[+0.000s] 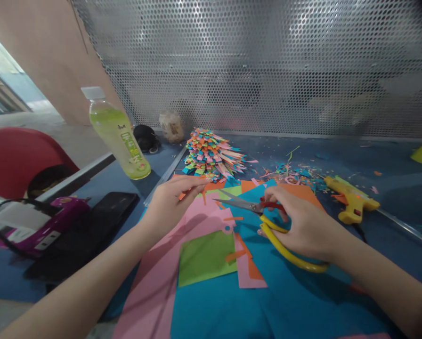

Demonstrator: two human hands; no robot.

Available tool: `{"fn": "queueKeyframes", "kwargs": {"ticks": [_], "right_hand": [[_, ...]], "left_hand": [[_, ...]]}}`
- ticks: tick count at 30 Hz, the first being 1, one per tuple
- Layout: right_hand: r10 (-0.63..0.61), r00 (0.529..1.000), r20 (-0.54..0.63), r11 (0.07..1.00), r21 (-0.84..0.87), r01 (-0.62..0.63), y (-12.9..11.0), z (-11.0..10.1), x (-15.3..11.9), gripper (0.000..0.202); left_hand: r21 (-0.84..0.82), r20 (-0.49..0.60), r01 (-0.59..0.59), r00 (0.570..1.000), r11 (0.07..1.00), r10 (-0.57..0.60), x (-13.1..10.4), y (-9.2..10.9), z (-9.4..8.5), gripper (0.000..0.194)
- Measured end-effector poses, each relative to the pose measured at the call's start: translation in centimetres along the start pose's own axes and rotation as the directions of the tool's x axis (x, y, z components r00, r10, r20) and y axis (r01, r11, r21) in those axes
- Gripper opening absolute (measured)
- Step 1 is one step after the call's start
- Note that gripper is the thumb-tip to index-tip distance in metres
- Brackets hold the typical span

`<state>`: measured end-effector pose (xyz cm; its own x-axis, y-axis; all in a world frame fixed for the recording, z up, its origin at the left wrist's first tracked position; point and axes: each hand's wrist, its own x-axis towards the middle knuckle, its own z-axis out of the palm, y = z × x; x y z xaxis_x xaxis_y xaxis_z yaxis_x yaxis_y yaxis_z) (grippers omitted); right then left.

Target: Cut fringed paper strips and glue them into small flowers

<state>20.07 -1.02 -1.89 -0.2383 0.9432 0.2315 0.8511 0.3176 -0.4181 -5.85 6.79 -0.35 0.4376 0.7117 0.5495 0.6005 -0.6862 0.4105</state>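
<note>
My right hand (303, 226) is closed round the handles of a pair of scissors (244, 204), one handle red and the other yellow. The blades are parted and point left, above the coloured paper. My left hand (170, 200) has its fingers pinched together, palm down; a small pointed orange paper piece (204, 195) shows at the fingertips. Just behind them stands a cone (211, 153) covered with many small paper strips in orange, blue, green and pink. Beneath both hands lie blue paper (218, 306), pink paper (158, 278) and a green paper piece (207, 259), with orange scraps on top.
A drink bottle (121, 136) stands at the left, near a black phone (114, 212) and a purple power strip (62, 221). On the right lies a yellow glue gun (354, 200) with a clear glue stick. Paper clippings (296, 174) litter the back before a perforated metal panel (249, 61).
</note>
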Motion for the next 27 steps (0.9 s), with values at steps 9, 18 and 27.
{"fn": "queueKeyframes", "kwargs": {"ticks": [9, 18, 27], "right_hand": [[0.004, 0.997, 0.072, 0.999, 0.047, -0.007, -0.3, 0.2, -0.3, 0.029], [-0.036, 0.997, 0.07, 0.999, 0.011, 0.036, -0.6, 0.1, -0.3, 0.023], [-0.016, 0.994, 0.107, 1.0, -0.017, 0.018, -0.8, 0.0, -0.2, 0.022]], "left_hand": [[-0.002, 0.002, -0.44, 0.898, 0.898, 0.44, 0.4, -0.2, 0.8, 0.018], [-0.034, 0.112, -0.489, 0.865, 0.872, 0.49, 0.4, -0.2, 0.9, 0.023], [-0.007, 0.122, -0.499, 0.86, 0.866, 0.496, 0.5, 0.0, 1.1, 0.021]]}}
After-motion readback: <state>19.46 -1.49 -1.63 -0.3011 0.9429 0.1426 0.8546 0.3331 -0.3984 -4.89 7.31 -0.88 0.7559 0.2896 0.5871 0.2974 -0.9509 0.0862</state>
